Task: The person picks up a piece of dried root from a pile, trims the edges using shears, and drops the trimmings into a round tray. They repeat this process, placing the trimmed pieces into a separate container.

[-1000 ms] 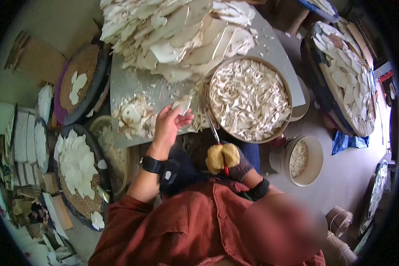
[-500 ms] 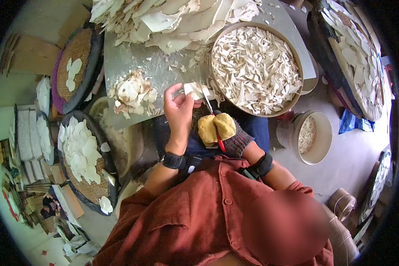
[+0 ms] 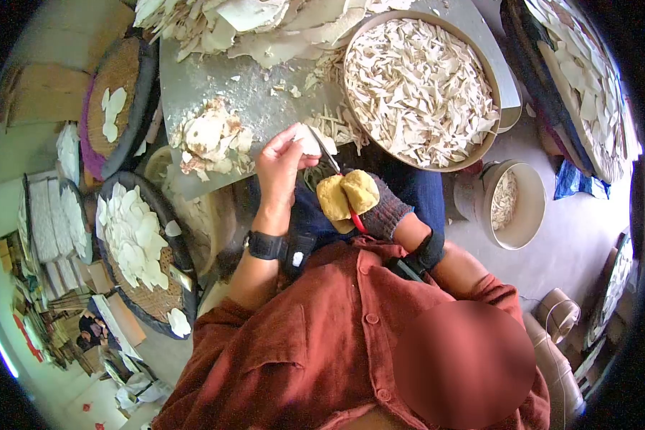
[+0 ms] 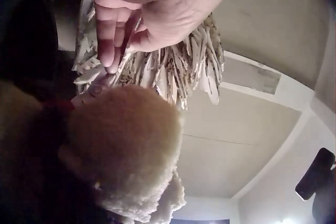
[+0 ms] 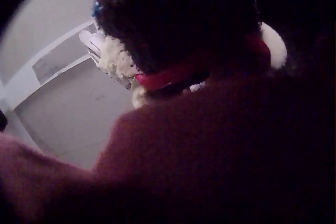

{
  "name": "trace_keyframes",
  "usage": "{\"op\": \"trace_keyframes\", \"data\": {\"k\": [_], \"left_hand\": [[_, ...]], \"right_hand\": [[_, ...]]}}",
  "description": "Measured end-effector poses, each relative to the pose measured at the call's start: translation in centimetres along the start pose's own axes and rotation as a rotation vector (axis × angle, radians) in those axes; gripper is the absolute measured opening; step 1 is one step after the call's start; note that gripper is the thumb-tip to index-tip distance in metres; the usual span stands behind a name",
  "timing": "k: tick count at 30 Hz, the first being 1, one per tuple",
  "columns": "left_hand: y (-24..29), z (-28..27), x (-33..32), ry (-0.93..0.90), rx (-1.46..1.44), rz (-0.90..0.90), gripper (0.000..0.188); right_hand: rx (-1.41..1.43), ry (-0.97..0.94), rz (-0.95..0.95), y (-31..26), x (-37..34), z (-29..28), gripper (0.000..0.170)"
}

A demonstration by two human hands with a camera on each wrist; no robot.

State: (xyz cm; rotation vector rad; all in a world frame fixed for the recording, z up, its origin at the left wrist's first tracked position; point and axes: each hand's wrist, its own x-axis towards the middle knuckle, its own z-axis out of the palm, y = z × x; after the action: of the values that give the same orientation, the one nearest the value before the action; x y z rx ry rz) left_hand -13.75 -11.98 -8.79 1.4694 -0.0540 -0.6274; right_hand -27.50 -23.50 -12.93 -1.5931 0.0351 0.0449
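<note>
In the head view my bare left hand (image 3: 279, 168) pinches a pale, flat, thin piece (image 3: 307, 142) between thumb and fingers. My right hand (image 3: 391, 209), in a dark knitted glove, grips a pair of scissors (image 3: 325, 150) with red handles. Yellow spongy padding (image 3: 347, 195) is wrapped on those handles and covers most of the fingers. The scissor blades lie along the right edge of the piece. In the left wrist view the left hand (image 4: 157, 16) shows above the padding (image 4: 126, 145). Dark cloth hides much of the right wrist view, where a red handle (image 5: 163, 78) shows.
A round tray (image 3: 496, 136) of pale cut strips stands on the grey table (image 3: 254, 86), right of a scrap heap (image 3: 211, 136). A tall stack of pale sheets (image 3: 258, 29) rises behind. A bucket (image 3: 529, 233) stands right; woven trays (image 3: 166, 290) of flat pieces stand left.
My left hand has brought the pale piece rightward to the scissors, its fingers closing more on it. The right hand keeps its grip on the scissors. The head view has shifted toward my body.
</note>
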Motion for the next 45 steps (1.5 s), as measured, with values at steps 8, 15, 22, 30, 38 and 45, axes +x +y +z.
{"op": "trace_keyframes", "data": {"k": [8, 15, 22, 30, 38, 45], "left_hand": [[1.3, -1.0, 0.3, -0.232, 0.071, -0.034, 0.027], [0.7, 0.6, -0.1, 0.037, -0.02, 0.19, 0.02], [-0.4, -0.8, 0.4, 0.017, 0.004, 0.076, 0.021], [4.7, -12.2, -2.5, 0.138, 0.466, 0.01, 0.027], [19.3, -8.6, 3.6, 0.248, 1.066, 0.833, 0.019], [22.8, 2.6, 15.8, 0.431, 1.249, 1.209, 0.018]], "right_hand": [[0.701, -0.024, 0.024, 3.3, 0.5, 0.6, 0.022], [0.285, -0.08, 0.027, 2.3, 0.2, 0.2, 0.026], [0.233, -0.027, -0.101, -1.2, 0.1, 0.2, 0.035], [-0.3, -0.066, -0.059, -1.2, -0.4, 0.0, 0.016], [-0.249, -0.227, -0.006, 4.4, -0.7, 0.6, 0.021], [-0.156, -0.199, 0.092, 9.9, -2.7, 0.6, 0.022]]}}
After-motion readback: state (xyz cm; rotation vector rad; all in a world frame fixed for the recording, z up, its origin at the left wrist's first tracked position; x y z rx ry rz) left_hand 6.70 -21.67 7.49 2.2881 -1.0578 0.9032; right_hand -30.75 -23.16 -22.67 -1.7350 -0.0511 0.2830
